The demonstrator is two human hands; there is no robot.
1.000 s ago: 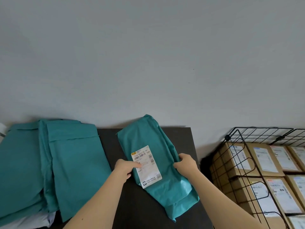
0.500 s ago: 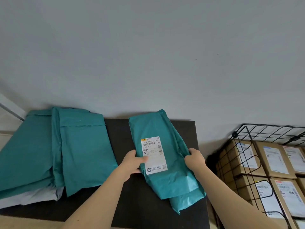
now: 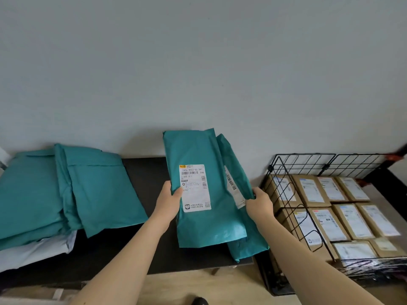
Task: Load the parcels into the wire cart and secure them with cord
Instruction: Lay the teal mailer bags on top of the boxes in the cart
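– Over the right end of the flat black bench, what are the hands holding?

– Two long mailers, held upright and overlapping. The front teal plastic parcel faces the camera with a white shipping label on it. The rear teal plastic parcel sticks out past its right edge and below it.

– How does each hand grip?

– The left hand is closed on the left edge of the front teal plastic parcel. Its thumb presses the front beside the label, and its fingers are hidden behind. The right hand has its fingers curled round the right edge of the rear teal plastic parcel, on a second label there.

– And the cart?

– The black wire cart stands just right of the bench, on the pale wooden floor. Brown cardboard boxes with white labels fill it in rows. Neither teal parcel is inside it.

– Anything else on the bench?

– A loose pile of teal plastic mailers lies at the left end, well apart from the hands. A pale grey mailer peeks out beneath the pile.
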